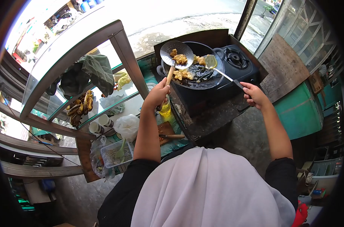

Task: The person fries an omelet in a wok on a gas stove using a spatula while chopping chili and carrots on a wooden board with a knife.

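My left hand (158,93) is closed around the wooden handle of a round perforated skimmer (166,50). Golden-brown fritters (180,59) lie in the skimmer's bowl, which is over the left side of a wok (220,80). My right hand (254,94) grips the dark handle of a spatula (222,73). Its wide blade is in the wok beside some fried pieces (198,59). More fritters (183,75) sit in the dark oil near the wok's left side. The wok rests on the left part of a black gas stove (238,72).
Right of the wok is a bare burner (236,56). A glass display case (121,41) with bananas (81,108) stands at the left. Below it are paper cups (105,120), a white plastic bag (127,126), a plastic tub (110,156) and a wooden-handled knife (172,136).
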Available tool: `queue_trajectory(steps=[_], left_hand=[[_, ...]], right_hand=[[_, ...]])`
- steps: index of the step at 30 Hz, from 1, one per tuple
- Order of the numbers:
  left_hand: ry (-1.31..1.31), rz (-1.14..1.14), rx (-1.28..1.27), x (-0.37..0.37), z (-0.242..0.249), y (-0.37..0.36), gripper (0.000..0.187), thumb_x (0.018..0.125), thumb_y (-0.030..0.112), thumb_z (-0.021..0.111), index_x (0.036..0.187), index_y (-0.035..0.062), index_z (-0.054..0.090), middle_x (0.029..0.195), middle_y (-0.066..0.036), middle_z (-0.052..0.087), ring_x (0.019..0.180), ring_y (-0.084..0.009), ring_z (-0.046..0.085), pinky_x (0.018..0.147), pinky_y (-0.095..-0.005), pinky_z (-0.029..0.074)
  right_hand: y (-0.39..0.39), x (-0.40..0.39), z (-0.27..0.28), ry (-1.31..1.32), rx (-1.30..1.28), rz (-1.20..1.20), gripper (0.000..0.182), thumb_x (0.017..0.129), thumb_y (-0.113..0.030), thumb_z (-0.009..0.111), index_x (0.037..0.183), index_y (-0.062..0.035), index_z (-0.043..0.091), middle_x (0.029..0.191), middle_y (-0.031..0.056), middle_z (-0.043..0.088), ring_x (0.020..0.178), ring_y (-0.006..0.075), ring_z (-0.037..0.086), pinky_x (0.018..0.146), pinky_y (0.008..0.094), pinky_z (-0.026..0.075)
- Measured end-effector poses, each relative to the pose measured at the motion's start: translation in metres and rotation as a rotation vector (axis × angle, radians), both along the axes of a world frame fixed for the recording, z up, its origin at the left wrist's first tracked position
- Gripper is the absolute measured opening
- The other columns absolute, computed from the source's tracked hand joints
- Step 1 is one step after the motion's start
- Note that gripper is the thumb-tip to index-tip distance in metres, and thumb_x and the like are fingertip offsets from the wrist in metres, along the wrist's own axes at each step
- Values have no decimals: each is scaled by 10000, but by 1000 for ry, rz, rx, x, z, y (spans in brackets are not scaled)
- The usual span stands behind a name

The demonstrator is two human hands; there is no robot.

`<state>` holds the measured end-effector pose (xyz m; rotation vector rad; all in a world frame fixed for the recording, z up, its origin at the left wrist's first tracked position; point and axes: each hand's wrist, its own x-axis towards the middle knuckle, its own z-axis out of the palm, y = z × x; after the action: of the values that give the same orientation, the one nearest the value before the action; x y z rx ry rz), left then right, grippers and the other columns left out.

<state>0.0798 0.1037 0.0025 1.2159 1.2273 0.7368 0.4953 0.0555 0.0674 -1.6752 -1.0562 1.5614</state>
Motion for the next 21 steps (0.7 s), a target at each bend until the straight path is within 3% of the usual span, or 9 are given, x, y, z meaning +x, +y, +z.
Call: queue_trajectory(steps=[9, 13, 16, 19, 21], left_hand=[[-8, -147, -60, 22, -13, 6, 591, 961, 206, 479, 1499, 101, 261, 970, -13, 513, 822, -91, 496, 591, -261, 463], [-59, -159, -83, 21, -19, 7, 585, 962, 202, 471, 1497, 94, 263, 945, -12, 508, 798, -92, 496, 589, -257, 463], [-88, -154, -89, 20, -22, 8, 582, 964, 199, 465, 1497, 87, 260, 927, -12, 504, 777, -94, 492, 582, -252, 463], [-103, -153, -95, 16, -31, 12, 581, 965, 199, 463, 1497, 87, 258, 909, -16, 507, 747, -94, 489, 566, -245, 460], [-106, -146, -95, 14, -33, 12, 580, 966, 200, 461, 1498, 89, 258, 896, -20, 512, 719, -93, 488, 555, -241, 459]], right_hand=[[-3, -19, 2, -45, 219, 55, 473, 971, -121, 494, 1431, -100, 385, 664, -21, 470, 464, 22, 337, 395, 187, 270], [-5, -30, -7, -316, 341, 96, 442, 956, -113, 523, 1392, -87, 453, 666, -26, 452, 518, 24, 337, 433, 201, 301], [-5, -24, -26, -689, 617, 168, 442, 933, -116, 548, 1370, -110, 486, 682, 50, 571, 536, 142, 511, 511, 289, 407], [-5, -20, -35, -902, 814, 136, 447, 913, -120, 560, 1356, -139, 501, 814, 166, 657, 703, 340, 634, 640, 409, 469], [-11, -26, -28, -1031, 748, 187, 445, 918, -137, 548, 1359, -144, 489, 880, 198, 658, 772, 385, 628, 691, 462, 479]])
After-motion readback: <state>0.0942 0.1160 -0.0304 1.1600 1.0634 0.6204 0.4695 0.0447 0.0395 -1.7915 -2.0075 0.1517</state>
